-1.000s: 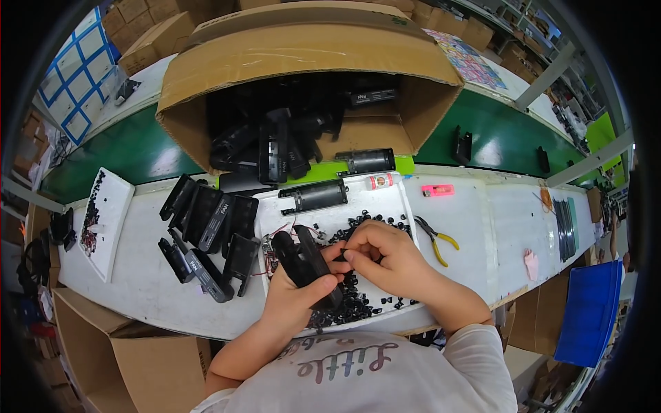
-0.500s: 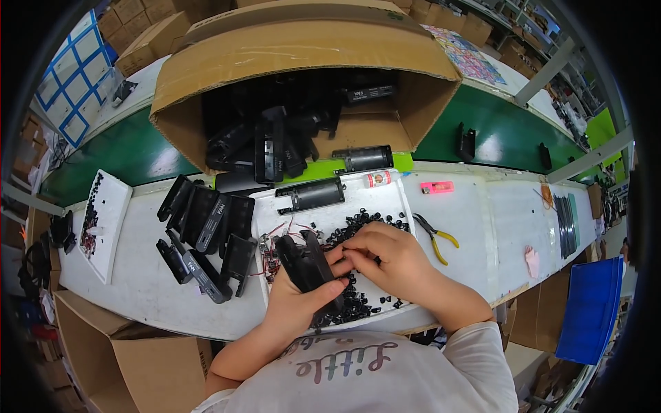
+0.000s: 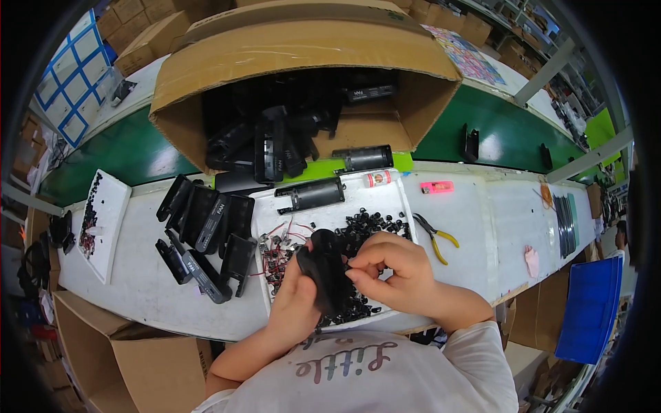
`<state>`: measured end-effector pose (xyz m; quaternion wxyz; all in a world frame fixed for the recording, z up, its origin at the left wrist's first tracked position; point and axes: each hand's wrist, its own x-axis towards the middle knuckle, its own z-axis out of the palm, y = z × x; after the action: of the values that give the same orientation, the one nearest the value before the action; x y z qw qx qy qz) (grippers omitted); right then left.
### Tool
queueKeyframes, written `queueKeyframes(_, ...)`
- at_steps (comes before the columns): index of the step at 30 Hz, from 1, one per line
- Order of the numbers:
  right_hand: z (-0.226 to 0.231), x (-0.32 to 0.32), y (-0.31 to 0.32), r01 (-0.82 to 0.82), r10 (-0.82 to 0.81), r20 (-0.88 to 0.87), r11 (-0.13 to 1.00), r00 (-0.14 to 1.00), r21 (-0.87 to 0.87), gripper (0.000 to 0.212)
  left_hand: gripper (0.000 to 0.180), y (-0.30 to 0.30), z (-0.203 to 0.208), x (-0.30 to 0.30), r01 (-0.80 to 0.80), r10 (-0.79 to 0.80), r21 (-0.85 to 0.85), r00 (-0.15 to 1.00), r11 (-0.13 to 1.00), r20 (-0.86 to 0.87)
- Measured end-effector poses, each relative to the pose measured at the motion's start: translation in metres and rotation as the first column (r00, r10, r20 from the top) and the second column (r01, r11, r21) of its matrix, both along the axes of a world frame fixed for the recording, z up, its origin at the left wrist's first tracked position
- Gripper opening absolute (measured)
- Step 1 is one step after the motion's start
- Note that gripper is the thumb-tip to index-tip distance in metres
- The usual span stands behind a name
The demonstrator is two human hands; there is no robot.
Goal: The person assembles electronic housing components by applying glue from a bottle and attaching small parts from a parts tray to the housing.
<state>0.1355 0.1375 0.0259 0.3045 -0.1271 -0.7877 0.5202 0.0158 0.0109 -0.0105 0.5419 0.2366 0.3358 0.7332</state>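
Note:
My left hand (image 3: 292, 308) is wrapped round a black plastic fan housing (image 3: 323, 272), tilted above the white foam tray (image 3: 267, 219). At the housing's right side, my right hand (image 3: 401, 274) is closed in a pinch; whatever lies between its fingertips is too small and dark to make out. Beneath both hands, the tray holds loose small black plastic parts (image 3: 377, 226) and, on its left side, small parts with red wires (image 3: 278, 249). Another black housing (image 3: 313, 195) lies across the tray's far end, near a small white-and-red cylinder (image 3: 378, 179).
Several black housings (image 3: 212, 224) are heaped left of the tray. An open cardboard box (image 3: 306, 48) full of similar pieces stands behind. To the right lie yellow-handled pliers (image 3: 438, 241) and a pink lighter (image 3: 437, 187). A second white tray (image 3: 113, 224) sits far left.
My left hand has turned the housing and shifted it rightward, hiding its fingers. My right hand's pinched fingertips, formerly by the left fingers, are now against the housing's side.

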Motion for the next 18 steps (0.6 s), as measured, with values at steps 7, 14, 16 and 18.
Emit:
queueKeyframes(7,-0.0028,-0.0024,-0.0009,0.054,-0.028,-0.105,0.966,0.994,0.253,0.018,0.073,-0.0057,-0.0098,0.0006,0.051,-0.027,0.109,0.976,0.993,-0.216)
queueKeyframes(14,-0.0039,-0.0043,-0.0021,0.100,-0.032,-0.180,0.919,0.983,0.381,0.018,0.067,-0.0024,-0.0128,0.0030,0.031,0.065,0.193,0.880,0.981,-0.471)
queueKeyframes(16,-0.0026,-0.0032,-0.0036,0.083,-0.030,-0.158,0.937,0.987,0.341,0.018,0.067,-0.0021,-0.0111,0.0032,0.028,0.072,0.198,0.874,0.980,-0.481)
queueKeyframes(18,-0.0006,-0.0023,-0.0058,0.067,-0.028,-0.135,0.952,0.990,0.299,0.018,0.067,-0.0029,-0.0097,0.0033,0.021,0.082,0.196,0.860,0.980,-0.503)
